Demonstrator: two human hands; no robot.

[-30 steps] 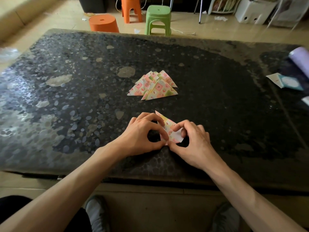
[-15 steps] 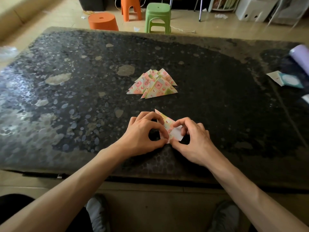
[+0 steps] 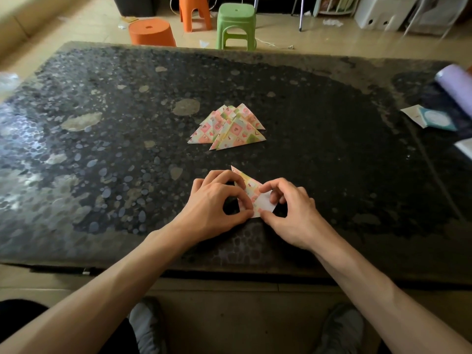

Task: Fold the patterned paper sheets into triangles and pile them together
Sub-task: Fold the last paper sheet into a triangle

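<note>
Little has moved: left hand [image 3: 214, 204] and right hand [image 3: 292, 212] still pinch a half-folded sheet [image 3: 251, 190], several finished triangles [image 3: 229, 130] piled beyond the fingertips.

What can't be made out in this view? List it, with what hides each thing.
Head view:
The sheet: its near part, and any crease, is covered by the left hand and right hand pinching it.
The pile: overlapping triangles hide the count.
The roll: cut off by the right edge.
The packet: print too small to read.
</note>
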